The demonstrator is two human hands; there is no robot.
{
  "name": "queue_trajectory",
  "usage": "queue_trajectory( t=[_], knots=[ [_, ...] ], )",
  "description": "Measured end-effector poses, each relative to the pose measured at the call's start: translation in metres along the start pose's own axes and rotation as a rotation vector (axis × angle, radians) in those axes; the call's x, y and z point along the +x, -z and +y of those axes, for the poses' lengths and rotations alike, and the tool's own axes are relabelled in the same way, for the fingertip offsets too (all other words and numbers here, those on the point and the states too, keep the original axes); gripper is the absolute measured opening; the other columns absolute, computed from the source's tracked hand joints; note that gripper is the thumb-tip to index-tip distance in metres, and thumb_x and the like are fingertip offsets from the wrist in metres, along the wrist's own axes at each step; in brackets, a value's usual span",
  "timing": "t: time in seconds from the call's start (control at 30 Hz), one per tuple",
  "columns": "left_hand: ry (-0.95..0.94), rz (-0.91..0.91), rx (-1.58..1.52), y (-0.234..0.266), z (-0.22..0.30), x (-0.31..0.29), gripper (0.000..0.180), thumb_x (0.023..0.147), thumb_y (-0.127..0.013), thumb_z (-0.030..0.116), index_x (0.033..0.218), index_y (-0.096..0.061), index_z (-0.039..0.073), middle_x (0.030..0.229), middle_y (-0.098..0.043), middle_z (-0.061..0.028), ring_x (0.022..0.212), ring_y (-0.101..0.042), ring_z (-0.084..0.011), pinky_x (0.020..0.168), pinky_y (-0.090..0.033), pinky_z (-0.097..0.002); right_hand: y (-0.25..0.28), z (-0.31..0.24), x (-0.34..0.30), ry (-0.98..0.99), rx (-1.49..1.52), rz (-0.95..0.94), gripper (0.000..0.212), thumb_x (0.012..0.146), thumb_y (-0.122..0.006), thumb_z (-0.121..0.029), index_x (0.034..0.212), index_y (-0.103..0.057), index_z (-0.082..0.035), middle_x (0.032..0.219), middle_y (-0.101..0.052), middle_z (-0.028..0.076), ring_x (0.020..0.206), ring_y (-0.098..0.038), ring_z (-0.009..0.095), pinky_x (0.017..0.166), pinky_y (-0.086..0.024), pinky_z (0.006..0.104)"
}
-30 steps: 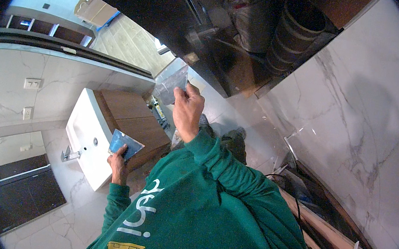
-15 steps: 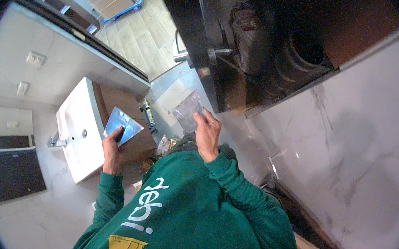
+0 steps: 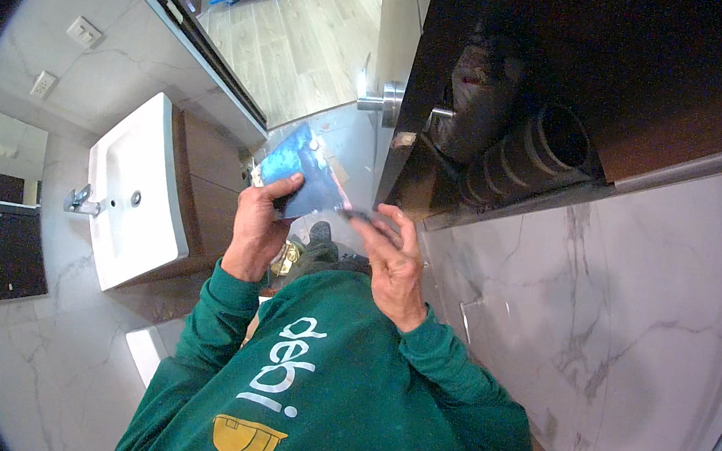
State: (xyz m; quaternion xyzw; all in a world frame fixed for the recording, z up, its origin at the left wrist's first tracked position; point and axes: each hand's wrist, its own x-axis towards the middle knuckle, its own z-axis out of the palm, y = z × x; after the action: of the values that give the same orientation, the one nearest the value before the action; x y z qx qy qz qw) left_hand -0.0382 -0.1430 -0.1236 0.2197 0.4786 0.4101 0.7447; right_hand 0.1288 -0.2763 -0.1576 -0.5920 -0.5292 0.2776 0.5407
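Head view: a blue, flat, four-sided plate with a metallic sheen (image 3: 297, 174) is pinched by the left hand (image 3: 260, 221), thumb on top, in front of the green sweatshirt (image 3: 347, 349). A thin grey flat blade (image 3: 364, 215), blurred, nearly edge-on, is pinched in the curled fingers of the right hand (image 3: 395, 269), just beside the plate's near right edge; contact can't be made out. Left: white rectangular washbasin (image 3: 156, 224), set on a brown wood-look cabinet (image 3: 213, 155). Far right: dark ribbed cylinder (image 3: 514, 167).

Bathroom: white washbasin (image 3: 159, 202), chrome faucet (image 3: 81, 201), marbled wall (image 3: 608, 325).
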Motion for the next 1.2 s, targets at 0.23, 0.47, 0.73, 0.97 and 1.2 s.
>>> queue_trajectory(
  t=[0.23, 0.47, 0.73, 0.97, 1.2],
  knots=[
    [-0.214, -0.018, -0.037, 0.011, 0.003, 0.007, 0.025, 0.088, -0.069, 0.009, 0.109, -0.064, -0.004, 0.102, -0.07, -0.0111, 0.086, -0.07, -0.0204, 0.076, -0.058, -0.0322, 0.003, 0.073, 0.028, -0.562, 0.527, 0.297, 0.032, 0.092, -0.063, -0.013, 0.121, -0.066, 0.0, 0.111, -0.068, 0.012, 0.103, -0.063, 0.019, 0.089, -0.049, 0.0314],
    [-0.194, 0.183, 0.086, 0.044, -0.001, 0.003, 0.024, 0.089, -0.068, 0.012, 0.108, -0.063, -0.003, 0.101, -0.068, -0.0086, 0.09, -0.066, -0.0201, 0.085, -0.053, -0.0344, -0.019, 0.113, 0.059, -0.699, 0.903, 0.505, 0.025, 0.092, -0.063, -0.013, 0.113, -0.066, 0.001, 0.106, -0.068, 0.007, 0.095, -0.063, 0.018, 0.08, -0.052, 0.0331],
    [-0.145, 0.294, 0.125, 0.075, -0.015, 0.001, 0.021, 0.091, -0.067, 0.011, 0.107, -0.063, -0.003, 0.099, -0.067, -0.0083, 0.09, -0.064, -0.0188, 0.082, -0.054, -0.0333, -0.008, 0.105, 0.073, -0.722, 0.964, 0.531, 0.033, 0.09, -0.066, -0.012, 0.119, -0.062, 0.003, 0.109, -0.066, 0.009, 0.095, -0.063, 0.02, 0.075, -0.054, 0.0344],
    [-0.125, 0.31, 0.117, 0.082, -0.016, 0.005, 0.023, 0.089, -0.07, 0.013, 0.105, -0.064, -0.003, 0.098, -0.067, -0.0082, 0.089, -0.065, -0.0181, 0.078, -0.054, -0.0329, 0.001, 0.092, 0.083, -0.659, 1.016, 0.465, 0.058, 0.087, -0.071, -0.013, 0.134, -0.048, 0.012, 0.118, -0.062, 0.017, 0.099, -0.062, 0.022, 0.074, -0.056, 0.0351],
    [-0.128, 0.315, 0.153, 0.072, -0.02, 0.003, 0.022, 0.089, -0.07, 0.015, 0.105, -0.065, 0.0, 0.098, -0.067, -0.0074, 0.088, -0.064, -0.0171, 0.077, -0.052, -0.0315, 0.003, 0.066, 0.085, -0.612, 1.001, 0.551, 0.033, 0.09, -0.065, -0.014, 0.117, -0.062, 0.004, 0.105, -0.067, 0.009, 0.087, -0.064, 0.016, 0.069, -0.055, 0.0308]
  ],
)
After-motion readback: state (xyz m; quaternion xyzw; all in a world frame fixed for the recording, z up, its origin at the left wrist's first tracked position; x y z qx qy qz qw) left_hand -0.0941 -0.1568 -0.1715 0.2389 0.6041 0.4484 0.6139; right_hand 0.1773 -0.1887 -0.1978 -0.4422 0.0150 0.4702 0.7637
